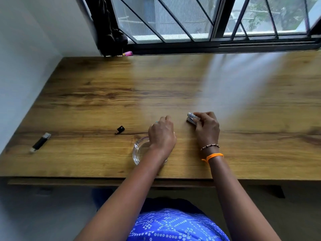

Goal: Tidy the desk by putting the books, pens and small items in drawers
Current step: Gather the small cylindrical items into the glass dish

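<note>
1. The wooden desk fills the middle of the frame, with a barred window across the top.
2. The left hand, at lower centre, is loosely curled with knuckles up; its wrist lies over a clear glass dish, and whether the fingers hold anything cannot be told.
3. The right hand, just right of centre, is closed around two small white cylinders with dark printing too blurred to read; their ends stick out to the left and touch the desk.
4. A black pen-like item with pale ends lies at the left edge of the desk.
5. A small black clip-like piece sits between it and the left hand.
</note>
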